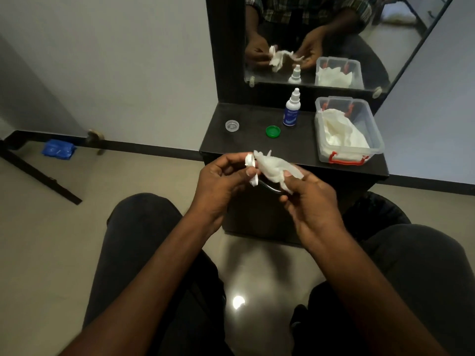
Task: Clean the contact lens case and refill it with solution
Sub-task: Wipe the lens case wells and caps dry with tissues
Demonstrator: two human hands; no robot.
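the contact lens case (251, 167), white with two wells, sits in mid-air just in front of the near edge of the table (257, 147), pinched between the fingers and thumb of the left hand (221, 181), so that grip is clamped on the case. at 3 o'clock of the case, touching it, a twisted white tissue (273, 169) reaches toward one well; the right hand (312, 201) pinches the tissue's far end, its grip closed on the paper.

the step in hand looks like wiping the wells dry. to do it well, i would keep the tissue twisted to a point so it reaches the floor of each well, turn the case against it rather than scrub, and keep the thumb off the inside surfaces.

outward on the table: a green cap (273, 131) at 12 o'clock of the case, a clear cap (232, 125) at 11 o'clock, both lying apart from the case. the solution bottle (291, 109) stands upright, its nozzle capped, just beyond the green cap. a clear plastic box (349, 129) with red latches, holding more tissues, sits at 2 o'clock. refilling is not yet begun; both caps must go back on afterwards.
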